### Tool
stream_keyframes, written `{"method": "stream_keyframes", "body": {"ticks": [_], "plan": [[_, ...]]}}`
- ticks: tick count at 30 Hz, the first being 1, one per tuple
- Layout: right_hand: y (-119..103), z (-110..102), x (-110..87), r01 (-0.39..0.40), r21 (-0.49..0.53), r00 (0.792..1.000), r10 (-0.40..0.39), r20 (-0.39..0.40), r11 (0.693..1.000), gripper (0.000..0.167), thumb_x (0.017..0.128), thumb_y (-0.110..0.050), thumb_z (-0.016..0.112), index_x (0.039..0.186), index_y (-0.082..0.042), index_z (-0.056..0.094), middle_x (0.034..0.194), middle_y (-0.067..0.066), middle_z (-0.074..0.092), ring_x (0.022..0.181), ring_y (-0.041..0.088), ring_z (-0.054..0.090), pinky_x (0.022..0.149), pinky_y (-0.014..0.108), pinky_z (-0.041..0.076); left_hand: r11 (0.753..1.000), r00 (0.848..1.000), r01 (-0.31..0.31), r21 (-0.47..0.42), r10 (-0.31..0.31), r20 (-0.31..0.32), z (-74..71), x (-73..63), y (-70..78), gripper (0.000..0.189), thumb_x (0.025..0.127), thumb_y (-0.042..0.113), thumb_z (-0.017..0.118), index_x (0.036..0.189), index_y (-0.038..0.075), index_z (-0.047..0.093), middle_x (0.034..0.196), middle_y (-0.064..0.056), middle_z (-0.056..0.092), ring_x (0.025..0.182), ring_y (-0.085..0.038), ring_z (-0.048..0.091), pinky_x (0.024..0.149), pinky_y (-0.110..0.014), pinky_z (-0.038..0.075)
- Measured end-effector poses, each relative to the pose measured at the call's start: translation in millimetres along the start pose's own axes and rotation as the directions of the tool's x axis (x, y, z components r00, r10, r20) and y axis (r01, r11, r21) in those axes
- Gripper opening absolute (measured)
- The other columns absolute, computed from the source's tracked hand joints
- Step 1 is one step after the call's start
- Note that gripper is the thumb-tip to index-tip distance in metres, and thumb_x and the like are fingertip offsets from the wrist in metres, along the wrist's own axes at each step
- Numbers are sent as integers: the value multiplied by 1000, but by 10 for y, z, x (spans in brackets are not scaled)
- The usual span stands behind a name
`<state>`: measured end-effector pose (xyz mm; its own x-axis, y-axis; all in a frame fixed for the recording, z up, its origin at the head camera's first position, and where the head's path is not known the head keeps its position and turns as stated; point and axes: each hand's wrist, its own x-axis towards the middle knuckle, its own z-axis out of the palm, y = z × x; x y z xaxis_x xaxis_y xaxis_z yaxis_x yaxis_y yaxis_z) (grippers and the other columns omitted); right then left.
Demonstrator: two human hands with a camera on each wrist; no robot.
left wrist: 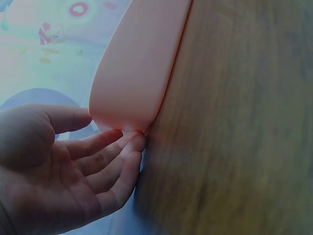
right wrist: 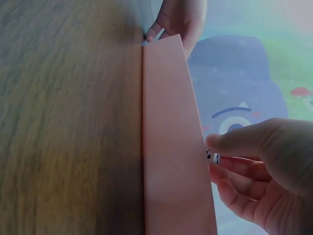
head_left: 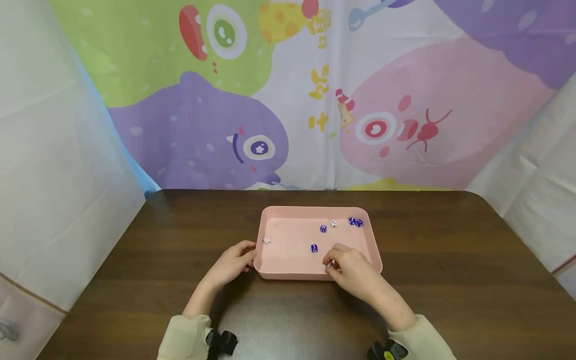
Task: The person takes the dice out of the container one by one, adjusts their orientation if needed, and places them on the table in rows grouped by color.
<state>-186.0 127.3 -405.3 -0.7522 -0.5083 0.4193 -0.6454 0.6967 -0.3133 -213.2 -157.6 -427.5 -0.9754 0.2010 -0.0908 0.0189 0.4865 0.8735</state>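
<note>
Over the front right part of the pink tray (head_left: 288, 272), my right hand (head_left: 355, 272) pinches a white die with dark pips (right wrist: 211, 156) between thumb and fingers. My left hand (head_left: 231, 262) touches the tray's left end, thumb at the rim and the other fingertips against the outer wall in the left wrist view. Inside the tray, a white die (head_left: 267, 240) lies at the left wall and another white die (head_left: 334, 224) towards the back. Blue dice lie at the middle (head_left: 314, 248), farther back (head_left: 323, 229), and as a pair (head_left: 358, 223) in the back right corner.
The tray stands on a dark brown wooden table (head_left: 135, 280). A cartoon-printed curtain (head_left: 216, 135) hangs behind the table's far edge, with pale sheets at both sides. A dark wrist camera (head_left: 222, 343) sits by the left sleeve.
</note>
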Motion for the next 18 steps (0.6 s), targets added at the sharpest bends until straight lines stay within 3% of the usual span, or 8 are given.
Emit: {"method": "stream_keyframes", "body": {"ticks": [7, 12, 18], "plan": [[-67, -24, 11, 42, 3, 999, -41, -35, 999, 10, 73, 1, 67, 79, -6, 65, 78, -1, 59, 66, 9, 55, 59, 19, 47, 1000, 1000, -6, -17, 6, 15, -10, 33, -24, 31, 92, 13, 48, 117, -4, 52, 94, -12, 61, 76, -15, 56, 66, -29, 50], [-172, -12, 30, 132, 19, 988, -130, -82, 991, 12, 74, 0, 66, 83, -7, 65, 83, -2, 60, 69, 8, 58, 63, 18, 49, 1000, 1000, -14, -23, 14, 19, -35, 38, -7, 31, 92, 14, 47, 117, -4, 52, 93, -13, 60, 76, -15, 56, 67, -30, 51], [-333, 22, 16, 167, 48, 985, -164, -55, 985, 9, 78, -4, 66, 84, -10, 65, 84, -5, 61, 73, 5, 57, 65, 16, 48, 1000, 999, -2, -29, 3, 34, -23, 1, -19, 32, 92, 13, 47, 118, -5, 51, 95, -13, 61, 77, -15, 57, 67, -30, 51]]}}
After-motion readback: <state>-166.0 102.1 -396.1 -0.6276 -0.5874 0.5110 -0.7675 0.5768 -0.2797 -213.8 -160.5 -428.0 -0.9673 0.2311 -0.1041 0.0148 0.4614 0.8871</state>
